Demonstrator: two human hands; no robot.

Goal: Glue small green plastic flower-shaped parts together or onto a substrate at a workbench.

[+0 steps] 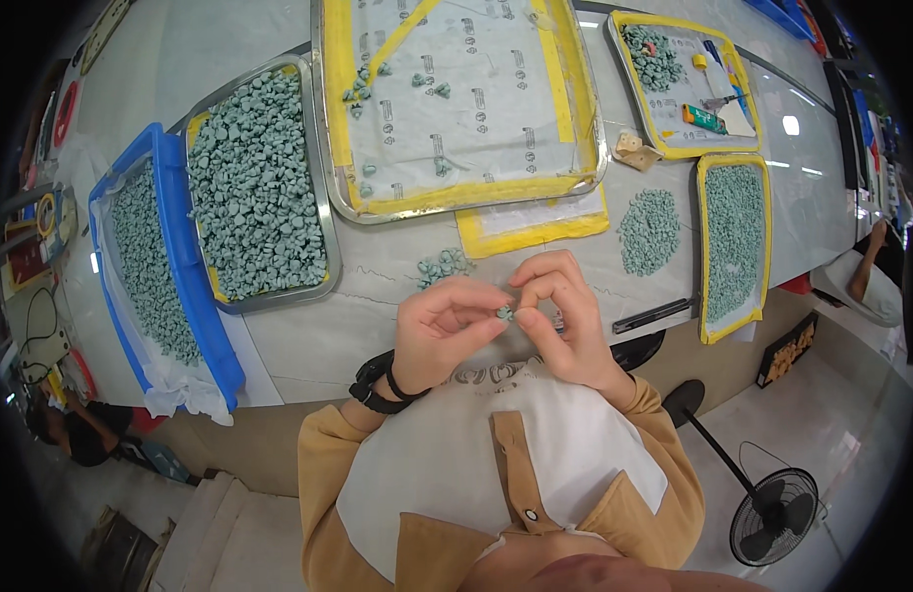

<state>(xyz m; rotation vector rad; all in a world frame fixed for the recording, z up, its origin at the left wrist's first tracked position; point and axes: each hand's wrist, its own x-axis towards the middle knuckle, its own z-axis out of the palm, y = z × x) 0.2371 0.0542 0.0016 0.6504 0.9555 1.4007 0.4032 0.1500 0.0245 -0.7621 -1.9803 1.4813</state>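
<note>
Both hands meet over the near table edge, fingers pinched around one small grey-green piece (505, 313). My left hand (449, 326), with a black watch on the wrist, grips it between thumb and fingertips. My right hand (560, 318) closes in from the other side, its thumb and forefinger touching or nearly touching the piece. Whether it is one piece or two joined together is too small to tell. Just beyond the left hand lies a loose cluster of similar green pieces (443, 264). To the right of my hands is a pile of smaller green pieces (649, 233).
A large metal tray (456, 204) edged in yellow tape holds a few pieces. At left stand a full metal tray (330, 281) and a blue bin (185, 286). Rightward are a yellow-edged tray (705, 296), another tray (679, 151) with glue and tools, and a dark bar (654, 315).
</note>
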